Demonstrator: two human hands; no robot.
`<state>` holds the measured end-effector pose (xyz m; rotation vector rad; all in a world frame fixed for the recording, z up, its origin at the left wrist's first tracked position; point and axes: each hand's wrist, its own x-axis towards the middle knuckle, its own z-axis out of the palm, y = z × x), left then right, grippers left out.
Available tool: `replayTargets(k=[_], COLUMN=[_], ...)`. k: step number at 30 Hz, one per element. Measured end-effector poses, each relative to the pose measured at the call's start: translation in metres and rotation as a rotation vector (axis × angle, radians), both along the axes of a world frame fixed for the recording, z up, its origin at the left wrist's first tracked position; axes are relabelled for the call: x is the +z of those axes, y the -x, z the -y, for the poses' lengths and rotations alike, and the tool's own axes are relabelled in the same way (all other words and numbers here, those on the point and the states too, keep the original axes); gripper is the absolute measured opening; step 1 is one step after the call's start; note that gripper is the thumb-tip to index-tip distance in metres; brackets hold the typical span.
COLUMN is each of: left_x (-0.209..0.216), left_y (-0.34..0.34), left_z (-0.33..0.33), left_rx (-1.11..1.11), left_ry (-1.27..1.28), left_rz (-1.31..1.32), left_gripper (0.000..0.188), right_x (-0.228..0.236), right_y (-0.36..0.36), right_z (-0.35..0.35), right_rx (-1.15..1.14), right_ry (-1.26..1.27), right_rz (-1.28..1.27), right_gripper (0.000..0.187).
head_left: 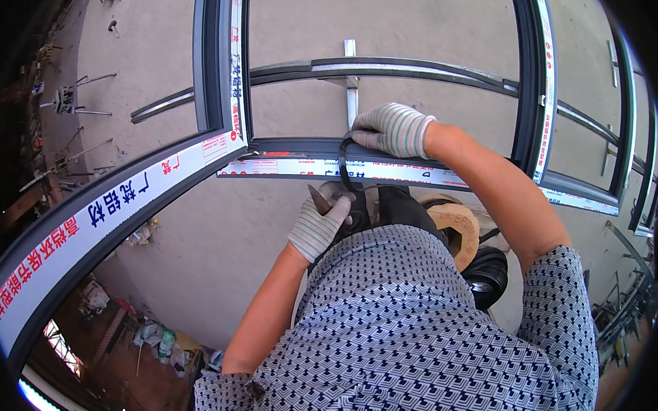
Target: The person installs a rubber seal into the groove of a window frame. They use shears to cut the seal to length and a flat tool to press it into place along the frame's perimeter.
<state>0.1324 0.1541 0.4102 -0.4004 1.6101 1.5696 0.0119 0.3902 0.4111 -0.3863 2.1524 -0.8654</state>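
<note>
My right hand [392, 129], in a striped knit glove, is closed on the upper end of a black rubber strip [342, 161], at the inner edge of a dark metal window frame [295, 146]. From there the strip curves down over the frame's near bar to my left hand [319, 226]. That gloved hand is closed round a knife; its short pointed blade [319, 200] sticks up and left, while its handle is hidden. The strip's lower end passes by the left fingers, and whether they grip it too I cannot tell.
Printed protective film [121, 202] covers the frame's bars. Metal rails [381, 68] lie under it. Beside my lap are a cardboard-cored roll [461, 231] and a coil of black strip [485, 277]. More frames [647, 170] stand at right; bags [162, 342] lie at lower left.
</note>
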Motion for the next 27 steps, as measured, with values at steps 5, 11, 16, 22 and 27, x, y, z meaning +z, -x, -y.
replayTargets(k=[5,11,16,22,27], left_x=[-0.011,-0.026,0.032,0.041,0.048], left_y=[0.007,0.002,0.036,0.051,0.057], left_z=[-0.014,0.013,0.037,0.042,0.036], left_rx=[-0.189,-0.230,-0.097,-0.101,-0.051], left_ry=[0.009,0.073,0.067,0.089,0.033], left_rz=[-0.188,-0.299,-0.160,-0.214,-0.087], left_gripper=[0.030,0.032,0.031,0.034,0.032], right_x=[-0.003,-0.009,-0.001,0.003,-0.006], right_y=[-0.003,-0.007,-0.003,-0.002,-0.002], right_z=[0.000,0.005,0.007,0.009,0.017], right_rx=[-0.043,-0.022,0.003,-0.057,-0.057], right_ry=[0.040,0.035,-0.021,0.045,-0.012], right_rz=[0.033,-0.068,-0.045,0.040,0.042], right_gripper=[0.034,0.031,0.029,0.033,0.033])
